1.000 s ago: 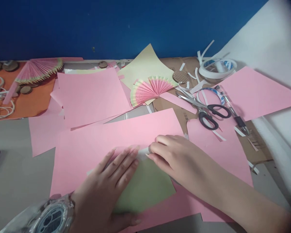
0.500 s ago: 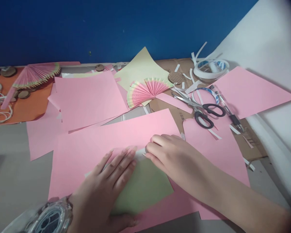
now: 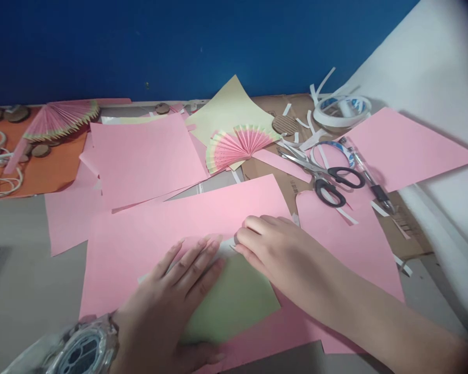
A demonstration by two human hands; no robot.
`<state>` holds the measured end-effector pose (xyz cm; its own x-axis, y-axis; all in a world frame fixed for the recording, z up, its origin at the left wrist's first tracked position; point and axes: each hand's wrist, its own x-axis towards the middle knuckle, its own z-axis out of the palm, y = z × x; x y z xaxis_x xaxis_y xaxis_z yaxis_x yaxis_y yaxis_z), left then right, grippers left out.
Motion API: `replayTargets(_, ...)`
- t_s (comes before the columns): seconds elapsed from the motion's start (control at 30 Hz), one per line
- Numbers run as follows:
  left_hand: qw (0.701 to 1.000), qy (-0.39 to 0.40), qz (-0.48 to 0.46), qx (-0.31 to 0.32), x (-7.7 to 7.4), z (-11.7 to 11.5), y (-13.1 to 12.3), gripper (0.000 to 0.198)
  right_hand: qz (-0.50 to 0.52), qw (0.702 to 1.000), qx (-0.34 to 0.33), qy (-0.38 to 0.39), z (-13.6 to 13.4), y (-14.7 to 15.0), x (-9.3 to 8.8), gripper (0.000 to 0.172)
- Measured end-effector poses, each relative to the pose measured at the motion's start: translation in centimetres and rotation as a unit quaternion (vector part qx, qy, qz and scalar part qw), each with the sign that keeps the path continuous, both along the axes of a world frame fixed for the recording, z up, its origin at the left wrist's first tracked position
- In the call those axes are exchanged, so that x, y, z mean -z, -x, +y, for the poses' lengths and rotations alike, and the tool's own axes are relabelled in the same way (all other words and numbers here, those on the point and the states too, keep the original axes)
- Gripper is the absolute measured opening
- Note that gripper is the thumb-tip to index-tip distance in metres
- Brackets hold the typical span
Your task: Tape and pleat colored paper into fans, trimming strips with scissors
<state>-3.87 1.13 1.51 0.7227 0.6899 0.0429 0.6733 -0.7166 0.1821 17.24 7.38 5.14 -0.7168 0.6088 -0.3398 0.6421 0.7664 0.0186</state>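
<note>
A light green sheet of paper [image 3: 237, 298] lies on a large pink sheet [image 3: 140, 228] in front of me. Along its far edge runs a white strip [image 3: 226, 247], partly covered by my fingers. My left hand [image 3: 179, 291] rests flat on the green sheet, fingers stretched out and fingertips near the strip. Closed in a pinch, my right hand [image 3: 267, 244] holds the white strip at the green sheet's far edge. Its inner fingers are hidden.
Black-handled scissors [image 3: 320, 174], a pen [image 3: 368, 179] and a tape roll [image 3: 341, 110] lie at the right. Pleated pink paper fans [image 3: 237, 148] stand behind, near a yellow sheet [image 3: 230, 106]. More pink sheets [image 3: 148, 161] lie left, beside an orange sheet [image 3: 58, 174].
The view has shifted slightly, so everything sits a little further right. Both hands keep nearly the same place on the paper.
</note>
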Motion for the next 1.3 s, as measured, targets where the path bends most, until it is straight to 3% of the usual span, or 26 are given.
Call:
replayTargets(0.27,1.000,-0.001,-0.004,0.001,0.1,-0.2,0.2,0.090,0.018,0.999,-0.006,0.027,0.3,-0.4,0.3,0.023)
replayTargets(0.53,1.000,-0.007,0.001,-0.002,-0.2,0.3,-0.2,0.098,0.151,0.984,0.077,0.053,0.4,-0.4,1.3,0.022)
replayTargets(0.7,1.000,-0.028,0.008,-0.012,-0.3,0.3,-0.8,0.101,0.172,0.981,0.079,0.050,0.4,-0.6,1.6,0.022)
replayTargets(1.0,0.998,-0.055,-0.016,-0.033,-0.1,-0.3,-3.9,0.090,0.163,0.977,0.106,0.082,0.8,-0.3,0.8,0.020)
replayTargets(1.3,0.999,-0.048,0.003,-0.010,0.1,-0.3,-3.4,0.087,0.170,0.967,0.175,0.078,0.4,-1.1,-0.4,0.016)
